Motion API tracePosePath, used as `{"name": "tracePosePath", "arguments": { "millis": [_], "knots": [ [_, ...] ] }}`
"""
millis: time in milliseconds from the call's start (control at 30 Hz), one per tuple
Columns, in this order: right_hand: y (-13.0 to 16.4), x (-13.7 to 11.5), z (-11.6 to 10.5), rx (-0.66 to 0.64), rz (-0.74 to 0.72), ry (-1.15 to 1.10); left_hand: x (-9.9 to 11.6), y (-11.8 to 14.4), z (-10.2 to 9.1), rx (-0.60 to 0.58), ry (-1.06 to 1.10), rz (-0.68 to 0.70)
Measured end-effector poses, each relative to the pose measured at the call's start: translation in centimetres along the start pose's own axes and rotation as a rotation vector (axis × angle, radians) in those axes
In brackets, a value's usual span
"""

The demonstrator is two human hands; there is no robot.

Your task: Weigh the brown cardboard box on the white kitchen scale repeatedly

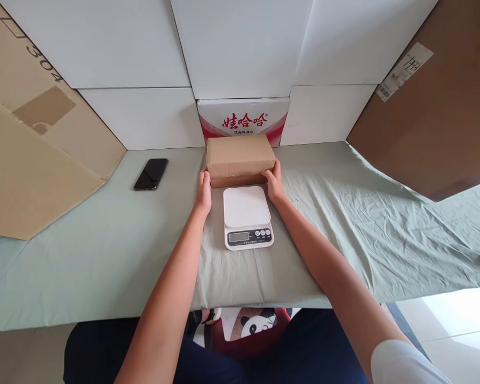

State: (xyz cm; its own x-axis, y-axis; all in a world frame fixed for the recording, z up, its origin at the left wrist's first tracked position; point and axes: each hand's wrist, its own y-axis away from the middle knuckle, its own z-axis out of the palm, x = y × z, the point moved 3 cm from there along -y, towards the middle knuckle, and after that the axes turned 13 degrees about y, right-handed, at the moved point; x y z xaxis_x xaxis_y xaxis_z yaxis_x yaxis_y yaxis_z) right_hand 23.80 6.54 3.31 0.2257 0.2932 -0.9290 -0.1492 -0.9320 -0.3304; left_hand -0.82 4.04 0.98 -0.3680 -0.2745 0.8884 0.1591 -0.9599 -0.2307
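Cardboard box (240, 158): brown, closed, lying flat on the green cloth (104, 250) that covers the table, directly behind the kitchen scale (247, 216) as seen from the person. Its near edge sits just beyond the scale's far edge; touching or a small gap, cannot tell. Left hand (204, 193) is pressed against the box's left end, fingers (204, 178) pointing away from the person. Right hand (274, 182) is pressed against the box's right end near the front corner. The hands are apart, one at each end, clamping the box between them. Whether the box is lifted off the cloth or resting on it cannot be told. Both forearms run along either side of the scale without touching it. The scale is white with a bare square platform; display and round buttons are on its near edge, readout too small to read. Behind the box, touching or just behind it, stands a white carton (243, 120) with red printed characters. White panels (144, 58) form the wall behind that. To the left of the scale, well apart, a dark phone (151, 174) lies flat on the cloth. Further left leans a cardboard sheet (28, 160); to the far right of the scale leans a darker brown board (436, 122) bearing a white label (404, 71).
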Motion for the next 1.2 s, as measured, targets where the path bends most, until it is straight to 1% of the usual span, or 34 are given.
{"name": "tracePosePath", "arguments": {
  "millis": [67, 133, 233, 300, 367, 467, 600, 800, 900, 1067, 1200],
  "knots": [
    [-0.1, 0.2, -0.1, 0.001, -0.005, -0.023, 0.2, 0.0, -0.1, 0.026, 0.015, -0.012],
    [-0.3, 0.6, -0.4, 0.016, -0.001, -0.065, 0.8, -0.1, -0.7, 0.071, 0.009, -0.026],
    [-0.4, 1.4, -1.3, 0.062, 0.070, -0.118, 2.1, -0.1, -2.2, 0.160, -0.002, -0.029],
    [-0.4, 1.9, -1.8, 0.076, 0.129, -0.132, 3.0, -0.1, -3.1, 0.186, -0.002, -0.012],
    [-0.3, 2.1, -2.1, 0.077, 0.158, -0.140, 3.6, 0.0, -3.6, 0.199, -0.009, 0.009],
    [-0.2, 2.0, -2.2, 0.082, 0.163, -0.134, 4.1, 0.2, -3.7, 0.228, -0.009, 0.012],
    [0.0, 1.8, -2.0, 0.081, 0.167, -0.117, 4.2, 0.4, -3.2, 0.245, -0.009, -0.020],
    [0.1, 1.5, -2.0, 0.058, 0.143, -0.097, 3.8, 0.5, -2.4, 0.215, -0.014, -0.049],
    [0.2, 1.2, -1.7, 0.031, 0.102, -0.087, 3.3, 0.6, -1.7, 0.158, -0.026, -0.051],
    [0.8, 0.1, -0.9, -0.042, 0.017, -0.047, 2.6, 1.1, -0.2, 0.021, -0.031, -0.068],
    [1.1, -0.6, -0.6, -0.040, -0.007, 0.029, 2.6, 1.4, 0.3, -0.012, -0.028, -0.045]
  ]
}}
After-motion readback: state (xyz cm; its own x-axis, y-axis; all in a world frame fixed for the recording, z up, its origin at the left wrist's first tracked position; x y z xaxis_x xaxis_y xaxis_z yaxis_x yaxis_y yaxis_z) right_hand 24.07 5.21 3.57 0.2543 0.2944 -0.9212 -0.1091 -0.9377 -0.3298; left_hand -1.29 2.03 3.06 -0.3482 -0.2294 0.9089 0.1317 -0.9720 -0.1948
